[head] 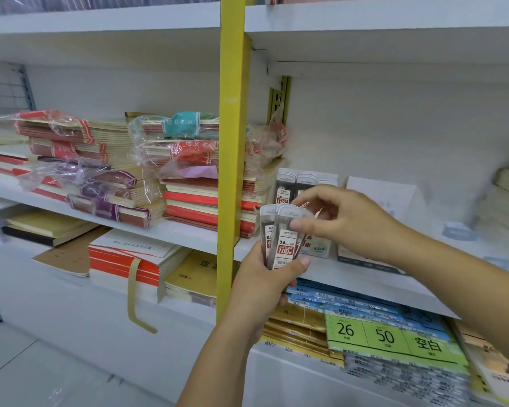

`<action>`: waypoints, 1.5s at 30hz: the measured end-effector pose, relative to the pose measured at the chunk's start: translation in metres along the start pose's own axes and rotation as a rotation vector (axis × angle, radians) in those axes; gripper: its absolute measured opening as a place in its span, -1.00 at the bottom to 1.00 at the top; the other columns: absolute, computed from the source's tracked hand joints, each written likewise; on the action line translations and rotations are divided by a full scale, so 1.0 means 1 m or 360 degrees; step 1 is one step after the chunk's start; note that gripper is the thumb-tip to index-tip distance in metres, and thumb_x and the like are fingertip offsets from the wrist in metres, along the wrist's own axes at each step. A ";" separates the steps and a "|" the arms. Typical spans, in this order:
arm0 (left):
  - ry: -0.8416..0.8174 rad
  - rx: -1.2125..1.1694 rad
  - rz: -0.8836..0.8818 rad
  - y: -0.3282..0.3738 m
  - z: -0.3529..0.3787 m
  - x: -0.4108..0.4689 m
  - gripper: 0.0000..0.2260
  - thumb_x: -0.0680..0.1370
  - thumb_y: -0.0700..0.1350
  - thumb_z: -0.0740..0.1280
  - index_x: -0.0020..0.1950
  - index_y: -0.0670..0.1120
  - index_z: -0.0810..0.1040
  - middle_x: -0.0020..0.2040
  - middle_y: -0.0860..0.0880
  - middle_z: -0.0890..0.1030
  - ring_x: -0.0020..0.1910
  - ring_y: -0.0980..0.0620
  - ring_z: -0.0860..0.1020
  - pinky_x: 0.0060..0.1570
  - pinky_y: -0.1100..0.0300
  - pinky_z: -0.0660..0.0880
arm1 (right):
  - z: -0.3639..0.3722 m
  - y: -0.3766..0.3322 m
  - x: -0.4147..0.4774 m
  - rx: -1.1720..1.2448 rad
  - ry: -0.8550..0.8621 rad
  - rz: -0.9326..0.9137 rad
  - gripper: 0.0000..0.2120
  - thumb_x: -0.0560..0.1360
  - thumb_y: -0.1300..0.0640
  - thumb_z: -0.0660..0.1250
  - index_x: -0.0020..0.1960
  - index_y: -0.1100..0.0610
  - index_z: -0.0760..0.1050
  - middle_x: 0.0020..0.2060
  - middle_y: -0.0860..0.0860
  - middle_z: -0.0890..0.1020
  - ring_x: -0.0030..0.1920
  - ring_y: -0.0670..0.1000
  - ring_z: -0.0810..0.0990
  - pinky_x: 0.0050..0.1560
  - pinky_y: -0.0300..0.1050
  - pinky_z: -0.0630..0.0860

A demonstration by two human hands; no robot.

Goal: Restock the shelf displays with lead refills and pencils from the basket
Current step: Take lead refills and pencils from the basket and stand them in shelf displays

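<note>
Held refill packs (282, 239): several slim cases with clear tops. White labels read "0.5" above a red "100" block. They are fanned out, upright with a slight tilt, in front of the shelf (350, 277) edge.
Hold: left hand (265, 277) grips the fan's lower ends. Right hand (344, 221) pinches the front case near its top.
Shelved refill packs (296, 186): same kind, standing upright in a row just behind the fan, partly hidden.

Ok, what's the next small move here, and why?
Probably lift one pack free with the right hand and slot it into the shelf display behind: the left hand grips a fanned bunch of lead refill packs, the right pinches one's top, and matching packs stand there.
</note>
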State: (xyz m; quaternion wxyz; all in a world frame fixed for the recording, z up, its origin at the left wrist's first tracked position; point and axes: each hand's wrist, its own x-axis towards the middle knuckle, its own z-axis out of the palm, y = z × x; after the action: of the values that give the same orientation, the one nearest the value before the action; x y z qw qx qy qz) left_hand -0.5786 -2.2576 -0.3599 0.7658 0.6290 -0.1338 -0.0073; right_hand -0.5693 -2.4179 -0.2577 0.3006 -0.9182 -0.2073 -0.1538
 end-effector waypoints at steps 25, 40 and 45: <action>0.0094 0.0371 0.0473 0.023 -0.001 0.032 -0.87 0.64 -0.01 0.29 0.13 0.22 0.50 -0.08 0.37 0.63 -0.09 0.40 0.58 -0.27 0.52 0.45 | -0.052 0.013 0.028 -0.0921 0.0318 -0.0317 -0.88 0.53 0.06 0.31 0.06 0.00 0.53 -0.12 -0.11 0.62 -0.14 -0.05 0.56 -0.10 -0.05 0.54; 0.0074 0.0260 0.0383 0.025 -0.008 0.042 -0.85 0.64 -0.02 0.29 0.14 0.24 0.51 -0.21 0.36 0.61 -0.21 0.41 0.56 -0.37 0.50 0.42 | -0.044 0.052 0.061 -0.0922 0.0348 0.0032 -0.86 0.49 -0.04 0.39 0.02 -0.05 0.62 -0.13 -0.07 0.45 0.04 -0.02 0.36 -0.06 -0.11 0.30; 0.0103 0.0283 0.0297 0.033 -0.008 0.032 -0.86 0.63 0.04 0.29 0.13 0.29 0.50 -0.10 0.27 0.65 -0.20 0.31 0.60 -0.34 0.38 0.51 | -0.041 0.041 0.045 -0.0931 0.0498 -0.0004 -0.76 0.57 0.04 0.30 0.20 0.02 0.59 -0.01 -0.02 0.55 0.09 -0.02 0.39 0.02 -0.17 0.30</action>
State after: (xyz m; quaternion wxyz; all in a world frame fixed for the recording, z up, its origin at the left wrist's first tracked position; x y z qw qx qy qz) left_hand -0.5517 -2.2485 -0.3228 0.7082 0.6792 -0.1669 0.0961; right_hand -0.5172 -2.4603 -0.2278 0.0522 -0.9306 -0.1067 -0.3462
